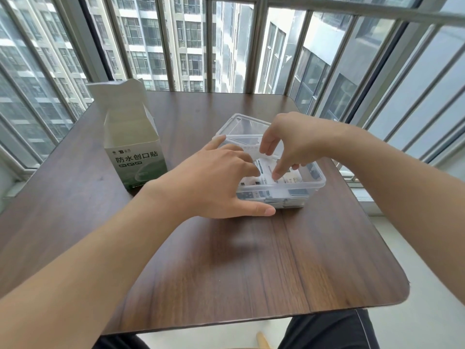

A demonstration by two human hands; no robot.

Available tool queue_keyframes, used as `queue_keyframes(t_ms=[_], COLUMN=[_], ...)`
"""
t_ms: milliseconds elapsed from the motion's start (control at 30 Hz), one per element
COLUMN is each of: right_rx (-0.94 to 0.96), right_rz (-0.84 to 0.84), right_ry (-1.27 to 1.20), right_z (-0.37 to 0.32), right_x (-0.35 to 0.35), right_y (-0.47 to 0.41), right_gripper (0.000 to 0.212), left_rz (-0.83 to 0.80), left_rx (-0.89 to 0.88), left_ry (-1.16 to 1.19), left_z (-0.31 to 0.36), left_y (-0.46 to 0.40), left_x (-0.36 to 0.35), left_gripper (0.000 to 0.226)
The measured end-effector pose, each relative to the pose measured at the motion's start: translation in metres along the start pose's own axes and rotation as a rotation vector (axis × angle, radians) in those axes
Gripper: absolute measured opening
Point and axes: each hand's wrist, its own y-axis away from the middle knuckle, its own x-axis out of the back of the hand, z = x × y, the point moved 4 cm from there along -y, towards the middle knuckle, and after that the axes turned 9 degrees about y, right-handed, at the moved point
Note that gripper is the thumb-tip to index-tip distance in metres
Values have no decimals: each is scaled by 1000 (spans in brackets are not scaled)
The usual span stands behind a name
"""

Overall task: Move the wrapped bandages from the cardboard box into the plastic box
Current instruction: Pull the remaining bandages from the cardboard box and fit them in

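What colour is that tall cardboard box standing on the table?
The tall open-topped cardboard box is pale grey-green, darkening to green near its base, with white lettering; the head view shows it.

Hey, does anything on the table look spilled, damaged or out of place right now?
Nothing stands out. The cardboard box stands upright with its top flaps open, and the wrapped bandages lie inside the plastic box, none on the table.

1. A clear rectangular plastic box [313, 183] sits on the dark brown wooden tabletop [226, 260], holding white wrapped bandages [289, 178].
2. The left hand [214, 180] rests on the box's near-left corner, fingers reaching inside.
3. The right hand [292, 139] touches the bandages with curled fingertips.
4. An open green-and-white cardboard box [134, 147] stands upright to the left.
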Motion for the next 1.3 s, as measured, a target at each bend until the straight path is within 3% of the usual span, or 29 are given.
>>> queue_keyframes(t_ms=[467, 667, 900, 1167, 1300], right_rx=[-4, 15, 41, 54, 80], right_rz=[-26, -59, -26, -44, -48], right_ry=[-1, -26, 20, -9, -9], right_z=[2, -2, -5, -6, -8], right_x=[-1, -3, -2, 1, 1], right_y=[6, 7, 8, 9, 11], right_gripper=[46, 75, 59, 65, 55], left_rz=[-27, -37, -37, -38, -37], left_rx=[-10, -7, -7, -10, -13], left_ry=[21, 28, 30, 34, 37], left_z=[5, 5, 5, 5, 5], left_y=[-5, -5, -5, -4, -4], left_x=[-8, -7, -7, -7, -7], left_gripper=[86, 86, 86, 85, 85])
